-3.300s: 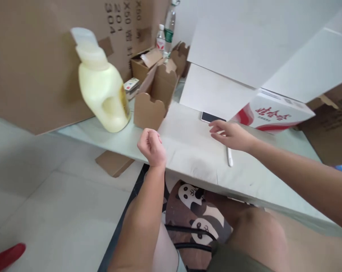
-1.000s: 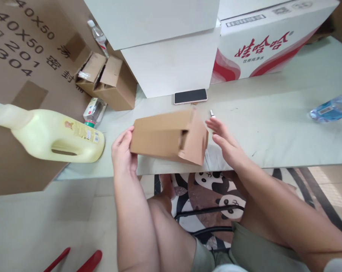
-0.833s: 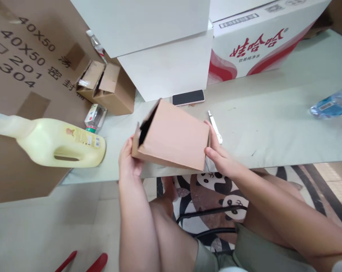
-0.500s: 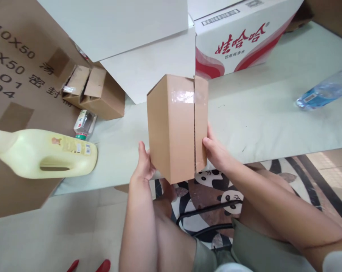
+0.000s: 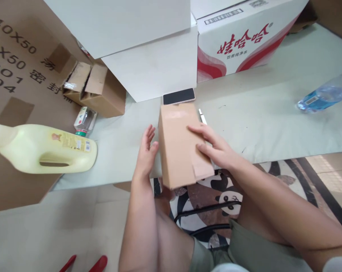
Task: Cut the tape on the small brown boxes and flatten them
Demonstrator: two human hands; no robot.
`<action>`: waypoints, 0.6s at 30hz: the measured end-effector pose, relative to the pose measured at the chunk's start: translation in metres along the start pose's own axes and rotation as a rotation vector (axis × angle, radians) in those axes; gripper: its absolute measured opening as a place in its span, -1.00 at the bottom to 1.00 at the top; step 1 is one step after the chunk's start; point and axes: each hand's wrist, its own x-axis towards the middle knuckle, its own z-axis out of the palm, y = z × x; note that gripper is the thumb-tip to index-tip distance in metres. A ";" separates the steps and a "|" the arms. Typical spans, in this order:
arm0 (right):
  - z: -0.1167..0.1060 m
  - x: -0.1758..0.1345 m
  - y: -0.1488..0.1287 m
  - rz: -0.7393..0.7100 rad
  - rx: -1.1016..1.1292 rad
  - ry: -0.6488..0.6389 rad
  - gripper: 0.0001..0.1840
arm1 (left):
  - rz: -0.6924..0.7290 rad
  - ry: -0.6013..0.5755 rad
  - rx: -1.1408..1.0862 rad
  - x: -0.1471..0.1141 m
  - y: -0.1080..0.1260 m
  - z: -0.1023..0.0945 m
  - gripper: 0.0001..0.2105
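A small brown cardboard box [image 5: 176, 147] is tilted over the front edge of the covered table, with a strip of clear tape near its far end. My right hand [image 5: 215, 147] holds it by the right side, thumb and fingers on the cardboard. On the left, my left hand [image 5: 146, 153] is open, its fingers stretched out close beside the box and apart from it. Just beyond the box lies a dark-faced phone [image 5: 179, 97]. A slim white pen-like item [image 5: 202, 116] pokes out past my right fingers, its lower part hidden.
White cartons [image 5: 154, 64] and a red-and-white carton [image 5: 241, 49] stand along the back. Two small brown boxes [image 5: 108, 94], a small clear bottle [image 5: 85, 120] and a pale yellow jug [image 5: 46, 149] are at left. A blue-labelled bottle [image 5: 320, 96] lies at right.
The box has been turned and lowered toward me, uncovering the phone and the white item. My left hand has come off it and opened; the right hand has shifted onto its upper face.
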 end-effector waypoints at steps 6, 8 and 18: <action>0.025 0.000 -0.012 -0.102 -0.092 -0.133 -0.52 | 0.121 -0.066 -0.176 -0.015 0.027 0.016 -0.41; 0.029 0.000 -0.012 -0.111 -0.092 -0.159 -0.51 | 0.155 0.003 -0.206 -0.014 0.030 0.014 -0.46; -0.010 0.023 0.041 0.302 -0.623 0.279 -0.45 | 0.160 0.031 -0.295 0.004 -0.009 -0.010 -0.64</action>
